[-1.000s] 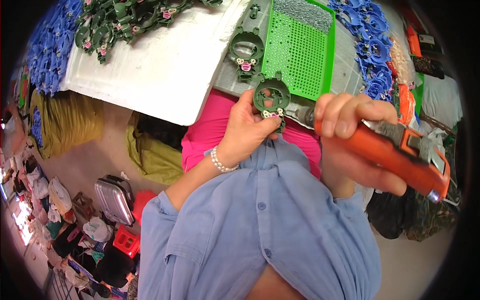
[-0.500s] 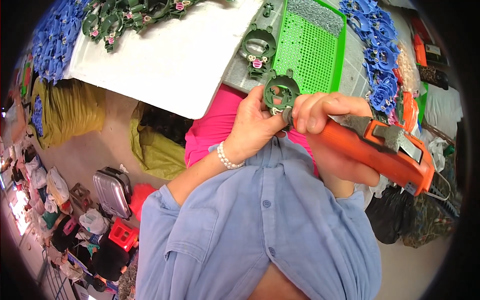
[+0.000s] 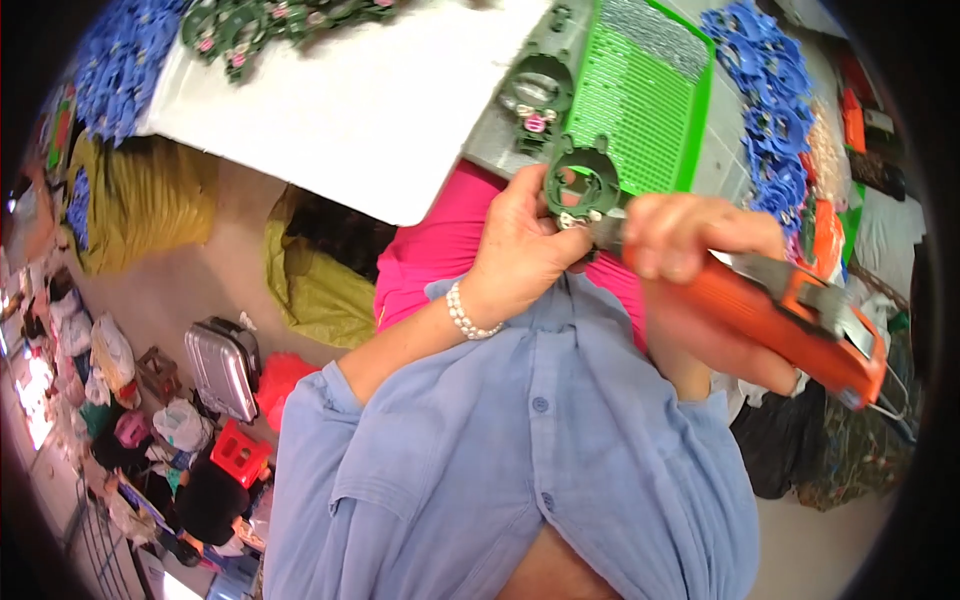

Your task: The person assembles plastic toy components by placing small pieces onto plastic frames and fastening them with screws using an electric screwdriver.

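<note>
My left hand [image 3: 520,245], with a beaded bracelet at its wrist, pinches a dark green ring-shaped plastic part [image 3: 588,160] with small ear-like lugs. My right hand [image 3: 705,240] is wrapped around an orange electric screwdriver [image 3: 750,315]. The tool's nose meets the lower side of the green part beside my left thumb; its tip is blurred. Just beyond lies a similar green part [image 3: 543,88] with a pink piece on it. Close by on the right stands a green perforated tray [image 3: 640,115] with a heap of small silvery screws [image 3: 665,40] at its far end.
A white board [image 3: 340,110] covers the table's left, with several green parts [image 3: 240,35] at its far edge. Blue plastic parts are piled at far left [image 3: 125,70] and along the right [image 3: 770,110]. Yellow sacks [image 3: 140,205] and a silver suitcase [image 3: 220,365] stand on the floor.
Both hands, the green part and the screwdriver appear slightly further right, as does the table scene. The screwdriver's rear end sits a bit lower. Both grips stay the same.
</note>
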{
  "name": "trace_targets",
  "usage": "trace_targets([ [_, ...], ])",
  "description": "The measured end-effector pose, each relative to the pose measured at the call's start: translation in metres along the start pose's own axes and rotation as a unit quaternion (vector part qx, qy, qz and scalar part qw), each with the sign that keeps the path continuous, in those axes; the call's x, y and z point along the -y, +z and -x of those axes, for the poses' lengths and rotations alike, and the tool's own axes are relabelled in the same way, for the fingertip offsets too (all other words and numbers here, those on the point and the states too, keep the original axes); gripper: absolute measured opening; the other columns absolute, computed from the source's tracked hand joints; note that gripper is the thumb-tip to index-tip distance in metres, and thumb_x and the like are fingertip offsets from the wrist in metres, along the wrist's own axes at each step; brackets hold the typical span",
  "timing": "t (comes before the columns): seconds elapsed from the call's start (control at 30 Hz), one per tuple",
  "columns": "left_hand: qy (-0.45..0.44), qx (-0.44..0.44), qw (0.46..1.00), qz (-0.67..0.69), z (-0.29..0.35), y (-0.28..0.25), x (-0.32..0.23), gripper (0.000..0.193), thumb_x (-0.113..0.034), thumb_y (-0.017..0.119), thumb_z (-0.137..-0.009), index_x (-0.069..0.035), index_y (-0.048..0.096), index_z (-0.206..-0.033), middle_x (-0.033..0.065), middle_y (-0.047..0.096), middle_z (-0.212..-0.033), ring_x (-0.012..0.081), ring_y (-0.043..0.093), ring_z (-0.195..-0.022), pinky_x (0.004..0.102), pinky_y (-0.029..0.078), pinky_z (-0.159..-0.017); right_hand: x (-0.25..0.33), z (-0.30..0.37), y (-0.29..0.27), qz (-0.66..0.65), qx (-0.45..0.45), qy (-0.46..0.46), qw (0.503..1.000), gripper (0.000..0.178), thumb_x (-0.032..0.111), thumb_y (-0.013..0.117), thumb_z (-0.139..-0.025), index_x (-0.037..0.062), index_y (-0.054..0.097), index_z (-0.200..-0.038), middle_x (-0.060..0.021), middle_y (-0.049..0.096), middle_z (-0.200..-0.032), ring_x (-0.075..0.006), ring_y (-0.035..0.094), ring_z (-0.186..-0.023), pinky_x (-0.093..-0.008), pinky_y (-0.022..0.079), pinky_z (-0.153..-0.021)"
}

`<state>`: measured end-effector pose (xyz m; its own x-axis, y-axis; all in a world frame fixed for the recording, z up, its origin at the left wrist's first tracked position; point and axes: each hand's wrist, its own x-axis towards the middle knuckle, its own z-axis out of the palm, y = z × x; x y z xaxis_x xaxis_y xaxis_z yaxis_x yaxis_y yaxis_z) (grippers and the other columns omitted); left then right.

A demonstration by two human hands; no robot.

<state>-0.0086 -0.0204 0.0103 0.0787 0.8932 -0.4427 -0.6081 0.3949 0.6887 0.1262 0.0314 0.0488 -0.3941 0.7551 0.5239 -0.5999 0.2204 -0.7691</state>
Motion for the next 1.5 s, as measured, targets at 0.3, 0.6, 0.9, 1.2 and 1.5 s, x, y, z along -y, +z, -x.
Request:
trace_targets([
  [0.3,0.222,-0.086,0.959,-0.153,0.048,-0.057,-0.072,0.054,0.008,0.061,-0.073,-0.003,0.044,-0.123,0.0149,0.058,-0.106,0.0212,0.065,-0.075,0.0285,0.057,-0.059,0.034,0.01,-0.025,0.033,-0.125,0.005,0.992,0.09,0.084,0.056,-0.055,0.0107,0.06,-0.109,-0.0001,0.049,-0.076,-0.0147,0.045,-0.07,-0.0321,0.03,-0.07],
  [0.6,0.24,-0.332,0.911,-0.049,0.097,-0.235,-0.079,0.035,0.005,0.058,-0.076,-0.006,0.048,-0.108,0.0082,0.059,-0.093,0.0236,0.064,-0.069,0.0306,0.056,-0.057,0.007,0.012,-0.048,0.013,-0.116,0.064,0.991,0.093,0.08,0.054,-0.063,0.0017,0.056,-0.113,-0.0055,0.051,-0.081,-0.0195,0.047,-0.073,-0.0347,0.034,-0.072],
  [0.9,-0.045,-0.405,0.9,0.153,0.033,-0.351,0.115,0.019,0.004,0.058,-0.076,-0.006,0.057,-0.092,0.006,0.06,-0.084,0.0234,0.059,-0.07,0.0396,0.051,-0.065,0.004,0.014,-0.048,0.051,-0.134,0.085,0.986,0.095,0.082,0.049,-0.064,0.0013,0.053,-0.114,-0.0055,0.05,-0.08,-0.0194,0.046,-0.072,-0.0341,0.034,-0.07],
  [1.2,0.006,-0.375,0.908,0.187,-0.005,-0.377,0.107,0.041,-0.005,0.07,-0.074,-0.008,0.049,-0.108,0.0075,0.061,-0.091,0.0251,0.061,-0.073,0.0388,0.05,-0.054,0.006,0.017,-0.052,0.075,-0.152,0.092,0.981,0.094,0.082,0.047,-0.065,0.0005,0.053,-0.112,-0.0054,0.051,-0.08,-0.0192,0.048,-0.073,-0.0345,0.035,-0.072],
  [1.5,-0.072,-0.481,0.873,0.043,0.005,-0.383,0.102,0.034,-0.008,0.064,-0.08,-0.002,0.051,-0.11,0.0113,0.062,-0.095,0.0235,0.061,-0.068,0.0345,0.05,-0.055,0.004,0.011,-0.042,0.064,-0.163,0.087,0.981,0.095,0.082,0.048,-0.065,0.0,0.054,-0.112,-0.006,0.051,-0.077,-0.0197,0.048,-0.07,-0.034,0.037,-0.069],
])
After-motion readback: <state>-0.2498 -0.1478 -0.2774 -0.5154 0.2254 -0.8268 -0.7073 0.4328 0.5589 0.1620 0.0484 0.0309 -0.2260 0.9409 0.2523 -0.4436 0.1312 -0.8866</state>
